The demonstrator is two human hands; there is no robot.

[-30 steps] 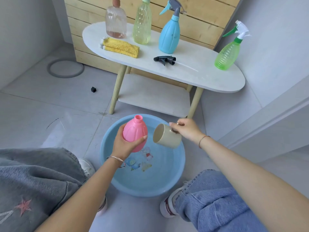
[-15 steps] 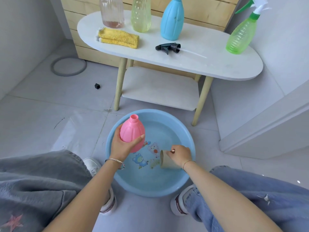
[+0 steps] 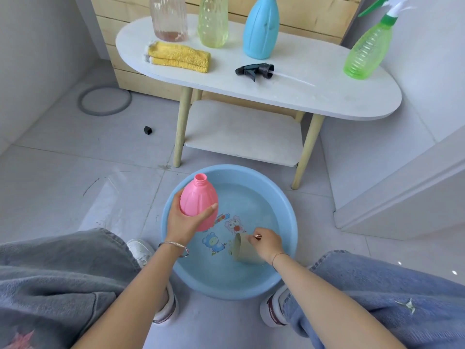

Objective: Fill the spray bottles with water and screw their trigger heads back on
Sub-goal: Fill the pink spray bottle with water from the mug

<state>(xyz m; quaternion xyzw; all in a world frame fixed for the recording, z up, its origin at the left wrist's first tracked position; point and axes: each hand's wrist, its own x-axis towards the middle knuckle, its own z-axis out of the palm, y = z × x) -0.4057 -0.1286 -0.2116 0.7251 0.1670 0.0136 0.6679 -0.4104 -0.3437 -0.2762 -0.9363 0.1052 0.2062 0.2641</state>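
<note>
Pink spray bottle, its threaded neck open and headless, stands nearly upright in the left hand, which grips its lower body from the side: the thumb lies on the left flank and the fingers wrap round the front, with one fingertip showing at the right edge. The bottle hangs over the left part of the blue basin, above the water. The right hand is low in the near right part of the basin, fingers curled round the handle side of a beige cup; the cup lies tipped on its side in the water, mouth turned left toward the cartoon pictures on the basin floor. Bottle and cup are apart.

A second ago the cup was raised just beside the bottle's shoulder with its mouth facing the bottle; half a second ago it had gone down into the basin, and it now sits a little deeper and nearer the person. The bottle has kept its place in the left hand.

On the white table behind the basin lie a black trigger head and a folded yellow cloth, with a light blue bottle and a green spray bottle standing near them
</note>
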